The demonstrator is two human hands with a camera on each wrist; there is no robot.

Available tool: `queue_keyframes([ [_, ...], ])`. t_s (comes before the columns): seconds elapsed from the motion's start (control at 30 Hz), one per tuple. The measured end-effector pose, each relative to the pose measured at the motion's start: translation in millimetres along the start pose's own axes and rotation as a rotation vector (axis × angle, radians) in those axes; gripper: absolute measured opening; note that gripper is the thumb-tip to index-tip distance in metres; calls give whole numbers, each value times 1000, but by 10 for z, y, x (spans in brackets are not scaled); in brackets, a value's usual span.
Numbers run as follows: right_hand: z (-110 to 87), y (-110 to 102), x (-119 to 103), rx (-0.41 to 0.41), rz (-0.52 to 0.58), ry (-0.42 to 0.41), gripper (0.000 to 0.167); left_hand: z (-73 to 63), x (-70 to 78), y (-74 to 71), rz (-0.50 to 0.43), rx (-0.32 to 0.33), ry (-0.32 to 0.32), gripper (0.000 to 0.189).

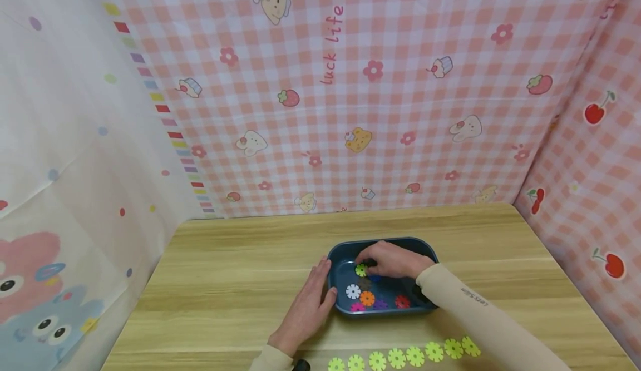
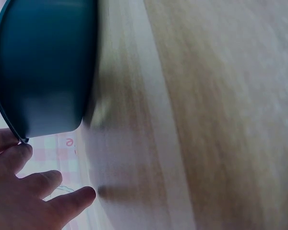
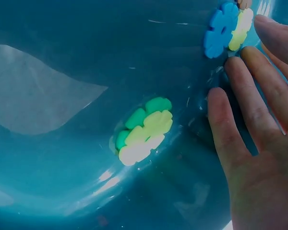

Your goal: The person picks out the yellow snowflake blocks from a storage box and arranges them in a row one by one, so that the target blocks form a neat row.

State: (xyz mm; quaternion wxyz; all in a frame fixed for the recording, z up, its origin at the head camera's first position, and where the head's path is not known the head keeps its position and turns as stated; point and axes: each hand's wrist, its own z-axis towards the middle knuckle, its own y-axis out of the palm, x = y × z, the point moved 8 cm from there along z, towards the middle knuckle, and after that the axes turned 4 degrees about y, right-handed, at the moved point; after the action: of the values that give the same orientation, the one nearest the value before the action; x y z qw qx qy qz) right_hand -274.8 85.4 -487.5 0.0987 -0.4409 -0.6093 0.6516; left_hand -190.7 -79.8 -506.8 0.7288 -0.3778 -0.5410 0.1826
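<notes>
A dark blue plastic bin (image 1: 345,311) stands on the table, with loose snowflake discs on its floor. My left hand (image 1: 307,307) rests against its left end, thumb and a fingertip at the rim and the other fingers spread outside. My right hand (image 1: 393,260) is down inside. In the right wrist view its fairly straight fingers reach to a yellow-green disc (image 3: 241,29) beside a blue disc (image 3: 222,31). White (image 1: 353,291), orange (image 1: 367,298), pink (image 1: 358,307), purple (image 1: 380,303) and red discs (image 1: 402,302) lie nearer the front wall.
In front of the bin, several yellow-green discs (image 1: 415,356) form a row along the wooden table (image 1: 225,287); my right forearm passes over its right end. A pink checked cloth (image 1: 320,109) hangs behind the table, with more cloth at both sides.
</notes>
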Motion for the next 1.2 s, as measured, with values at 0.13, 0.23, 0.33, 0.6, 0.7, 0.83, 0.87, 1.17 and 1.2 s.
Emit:
queue_keyframes([
  [0.13,3,20,-4,14,-13,-5,30,4,-6,5,-2,-3,-6,61],
  [0.23,6,35,-8,27,-32,-23,29,6,-8,7,-3,-4,-10,61],
  [0.33,3,46,-21,42,-57,-46,28,5,-8,7,-6,-5,-12,61],
  [0.6,-11,76,-48,59,-134,-57,31,-2,1,2,1,0,-9,61],
  [0.7,-20,81,-50,55,-140,-44,32,0,1,0,0,-1,-13,61],
  [0.83,-31,84,-44,44,-127,-19,32,1,9,-4,-3,-1,-10,61],
  [0.87,-33,86,-43,40,-123,-15,32,2,7,-2,-3,-3,-12,61],
  [1.17,-32,72,-25,35,-110,10,29,6,-6,4,2,-7,-24,61],
  [1.2,-32,72,-24,36,-112,9,29,6,-7,4,2,-7,-27,61],
])
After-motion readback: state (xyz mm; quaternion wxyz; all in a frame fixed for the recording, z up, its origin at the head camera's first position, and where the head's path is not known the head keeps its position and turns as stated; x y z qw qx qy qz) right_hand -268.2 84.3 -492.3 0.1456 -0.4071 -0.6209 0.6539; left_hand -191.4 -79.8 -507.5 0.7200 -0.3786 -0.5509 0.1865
